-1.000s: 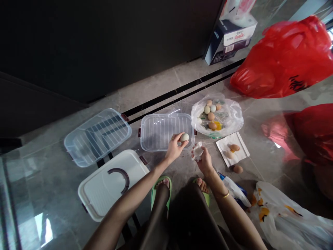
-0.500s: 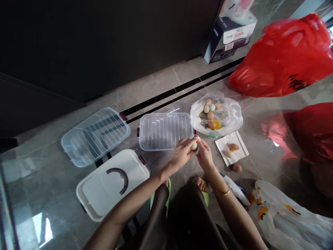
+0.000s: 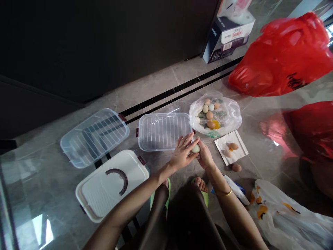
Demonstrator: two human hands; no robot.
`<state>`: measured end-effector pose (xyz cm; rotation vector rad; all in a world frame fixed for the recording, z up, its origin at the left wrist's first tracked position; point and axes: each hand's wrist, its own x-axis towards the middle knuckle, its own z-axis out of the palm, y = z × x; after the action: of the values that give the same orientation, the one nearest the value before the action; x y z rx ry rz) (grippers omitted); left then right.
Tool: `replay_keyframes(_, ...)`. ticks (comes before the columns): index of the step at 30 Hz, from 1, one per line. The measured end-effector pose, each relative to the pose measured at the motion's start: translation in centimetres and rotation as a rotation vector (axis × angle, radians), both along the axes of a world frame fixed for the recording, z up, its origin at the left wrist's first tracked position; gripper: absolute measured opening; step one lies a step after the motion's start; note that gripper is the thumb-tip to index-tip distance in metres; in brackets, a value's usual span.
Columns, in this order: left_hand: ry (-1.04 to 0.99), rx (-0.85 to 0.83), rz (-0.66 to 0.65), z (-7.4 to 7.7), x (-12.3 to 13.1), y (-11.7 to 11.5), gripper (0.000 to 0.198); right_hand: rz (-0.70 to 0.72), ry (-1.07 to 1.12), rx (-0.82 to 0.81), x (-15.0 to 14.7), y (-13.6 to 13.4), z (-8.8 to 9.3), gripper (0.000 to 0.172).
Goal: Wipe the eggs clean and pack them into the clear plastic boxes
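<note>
Left hand (image 3: pixel 182 153), fingers spread, and curled right hand (image 3: pixel 206 158) hold a pale egg (image 3: pixel 195 148) between them near the clear bin (image 3: pixel 161 132).

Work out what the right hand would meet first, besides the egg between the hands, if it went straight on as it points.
Probably the left hand, which lies across its way beside the egg, though depth is unclear.

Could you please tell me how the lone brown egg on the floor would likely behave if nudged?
The brown egg would probably roll, being rounded and loose on smooth-looking floor tiles. It is likely fragile: yellow, yolk-like liquid lies among the eggs in the nearby plastic bag.
</note>
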<state>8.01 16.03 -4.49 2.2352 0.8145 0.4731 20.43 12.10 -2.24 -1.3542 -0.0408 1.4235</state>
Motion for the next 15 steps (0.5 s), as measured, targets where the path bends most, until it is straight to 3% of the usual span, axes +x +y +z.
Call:
replay_keyframes(3,0.036,0.069,-0.014,-0.2,0.1,-0.1,0.054,-0.090,-0.074,-0.019,-0.1,0.2,-0.3,0.013)
replay_keyframes(7,0.050,0.114,-0.019,-0.9,0.5,-0.6,0.049,-0.195,0.037,-0.151,-0.3,0.3,-1.0,0.013)
replay_keyframes(15,-0.039,0.018,0.050,-1.8,1.0,-1.9,0.046,-0.411,-0.126,-0.187,-1.8,0.6,-2.4,0.017)
